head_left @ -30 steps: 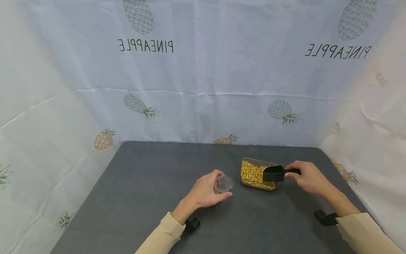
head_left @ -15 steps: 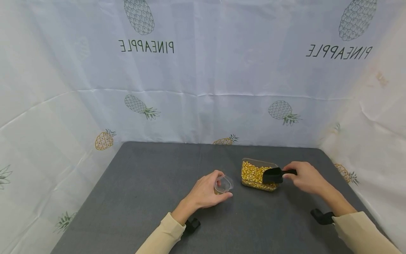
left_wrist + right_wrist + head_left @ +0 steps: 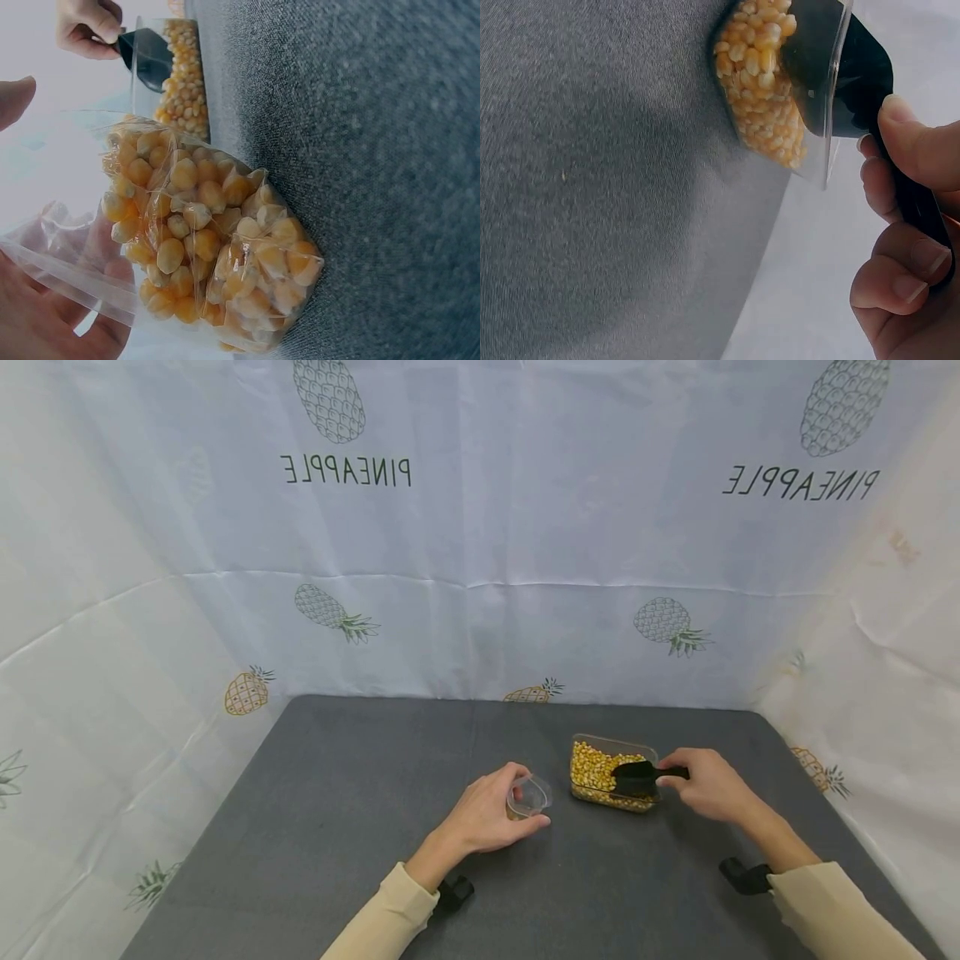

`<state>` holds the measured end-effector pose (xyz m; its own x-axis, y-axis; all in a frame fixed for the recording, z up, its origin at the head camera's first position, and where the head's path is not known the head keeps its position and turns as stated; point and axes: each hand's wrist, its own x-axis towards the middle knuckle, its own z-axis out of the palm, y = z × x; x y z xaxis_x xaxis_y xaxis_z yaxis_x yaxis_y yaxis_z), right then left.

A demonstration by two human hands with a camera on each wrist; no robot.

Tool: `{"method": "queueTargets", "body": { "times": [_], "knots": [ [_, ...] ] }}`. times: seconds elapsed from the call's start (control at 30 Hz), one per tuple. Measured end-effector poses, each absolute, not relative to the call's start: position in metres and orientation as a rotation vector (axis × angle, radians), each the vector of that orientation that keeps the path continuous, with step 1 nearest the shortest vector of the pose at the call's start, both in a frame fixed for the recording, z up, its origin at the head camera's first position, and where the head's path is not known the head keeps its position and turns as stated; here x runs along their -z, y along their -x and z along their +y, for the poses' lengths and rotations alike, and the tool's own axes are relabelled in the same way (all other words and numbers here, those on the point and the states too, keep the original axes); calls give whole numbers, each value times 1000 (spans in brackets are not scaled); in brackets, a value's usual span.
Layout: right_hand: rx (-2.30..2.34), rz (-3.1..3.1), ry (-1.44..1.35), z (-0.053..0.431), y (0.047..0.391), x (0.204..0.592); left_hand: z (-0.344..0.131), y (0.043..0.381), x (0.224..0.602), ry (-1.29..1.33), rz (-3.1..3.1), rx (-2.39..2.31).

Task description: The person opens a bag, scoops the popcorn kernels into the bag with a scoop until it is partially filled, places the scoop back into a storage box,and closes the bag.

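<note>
My left hand point(image 3: 487, 814) holds a clear plastic bag point(image 3: 195, 232) by its mouth, thumb on one side and fingers on the other. Corn kernels fill the bag's lower part, which stands on the grey table. To its right is a clear rectangular container point(image 3: 617, 742) with yellow corn kernels point(image 3: 591, 767) inside. My right hand point(image 3: 708, 787) grips the handle of a black scoop point(image 3: 634, 775), thumb along the top and fingers curled beneath. The scoop's blade dips over the container's wall into the kernels, its front edge partly hidden among them.
The dark grey table point(image 3: 360, 810) runs back to a white curtain point(image 3: 465, 635) printed with pineapples. More pale cloth hangs at both sides. A black wrist mount point(image 3: 746, 877) sticks out below the right forearm, another mount point(image 3: 454, 893) beside the left wrist.
My right hand has moved left and slightly toward me, pushing the scoop farther into the container, with its blade lower among the kernels. My left hand and the bag stay in place.
</note>
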<state>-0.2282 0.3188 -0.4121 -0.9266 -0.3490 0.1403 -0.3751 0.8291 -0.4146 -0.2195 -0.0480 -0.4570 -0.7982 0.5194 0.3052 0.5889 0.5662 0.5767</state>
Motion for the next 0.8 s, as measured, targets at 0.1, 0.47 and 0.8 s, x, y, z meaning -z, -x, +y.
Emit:
{"method": "queueTargets", "body": {
  "times": [0.1, 0.47, 0.8],
  "knots": [
    [-702, -2940, -598, 317, 230, 416, -48, 220, 457, 955, -2687, 1048],
    [-686, -2956, -538, 300, 233, 425, -48, 220, 457, 954, -2696, 1054],
    [-740, -2948, -506, 297, 234, 434, -48, 220, 458, 955, -2691, 1060]
  ]
}}
